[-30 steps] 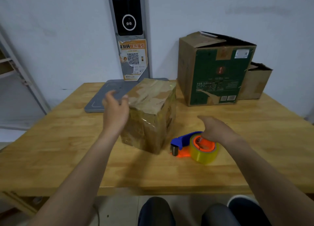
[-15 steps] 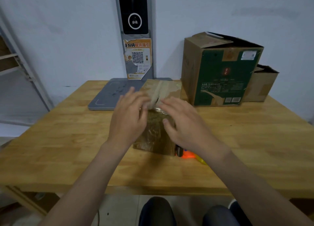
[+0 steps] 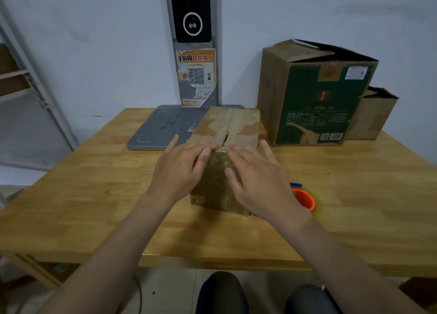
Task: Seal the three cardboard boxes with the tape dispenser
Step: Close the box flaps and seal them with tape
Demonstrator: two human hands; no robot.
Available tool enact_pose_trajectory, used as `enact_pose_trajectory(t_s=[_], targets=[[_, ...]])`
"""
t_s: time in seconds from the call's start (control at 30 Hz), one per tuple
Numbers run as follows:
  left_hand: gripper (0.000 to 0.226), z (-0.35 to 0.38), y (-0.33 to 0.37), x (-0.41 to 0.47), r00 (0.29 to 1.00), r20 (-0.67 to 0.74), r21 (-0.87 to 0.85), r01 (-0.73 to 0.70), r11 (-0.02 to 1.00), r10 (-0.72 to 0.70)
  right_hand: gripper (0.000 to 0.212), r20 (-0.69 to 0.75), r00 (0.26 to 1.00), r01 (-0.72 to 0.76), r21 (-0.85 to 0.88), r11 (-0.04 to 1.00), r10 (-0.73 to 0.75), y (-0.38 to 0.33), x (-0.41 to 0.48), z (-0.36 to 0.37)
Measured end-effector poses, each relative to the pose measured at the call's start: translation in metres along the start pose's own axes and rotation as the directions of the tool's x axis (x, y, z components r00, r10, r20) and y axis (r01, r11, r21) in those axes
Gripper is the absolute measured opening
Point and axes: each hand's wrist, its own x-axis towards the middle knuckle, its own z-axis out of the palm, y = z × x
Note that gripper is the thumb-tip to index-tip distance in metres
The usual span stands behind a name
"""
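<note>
A small brown cardboard box (image 3: 230, 124) with old tape sits mid-table, its top flaps closed with a narrow gap along the seam. My left hand (image 3: 181, 169) and my right hand (image 3: 256, 179) lie flat with spread fingers on the box's near top edge and front face. The orange and blue tape dispenser (image 3: 306, 199) with its clear roll lies on the table just right of the box, partly hidden behind my right wrist. A tall green-printed box (image 3: 314, 98) with open flaps stands at the back right. A smaller open brown box (image 3: 373, 115) stands behind it.
A grey flat scale (image 3: 165, 129) lies at the back of the wooden table (image 3: 82, 195), partly under the small box. A pole with a black screen and a QR poster (image 3: 196, 77) stands against the wall. Metal shelving (image 3: 28, 87) is at the far left.
My right hand left the tape dispenser and came onto the box beside my left hand. The box was turned square to me, seam running away. Both hands now press its near edge.
</note>
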Motion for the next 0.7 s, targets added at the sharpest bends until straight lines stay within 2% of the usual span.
enact_pose_trajectory(t_s=[0.2,0.33,0.47,0.57,0.7], targets=[[0.032,0.008,-0.007,-0.005,0.996,-0.091,-0.144,-0.001,0.990,-0.012,0.061,-0.012,0.999,-0.052,0.070,0.996,0.053,0.008,-0.017,0.011],[0.027,0.008,-0.002,-0.011,0.990,-0.139,-0.061,0.000,0.998,-0.008,0.061,0.010,0.997,-0.082,0.185,0.979,0.081,0.010,-0.011,0.012],[0.019,0.003,0.000,-0.010,0.986,-0.161,0.019,0.041,0.999,-0.038,0.053,0.028,0.993,-0.114,0.227,0.967,0.110,0.013,0.007,0.002],[0.028,0.000,0.003,-0.004,0.991,-0.134,0.092,0.036,0.995,-0.023,0.048,0.043,0.995,-0.090,0.160,0.983,0.084,0.014,0.016,-0.002],[0.042,-0.008,0.008,0.008,1.000,0.019,0.223,0.012,0.975,-0.017,0.050,0.062,0.997,0.029,0.099,0.995,-0.035,0.018,0.025,-0.003]])
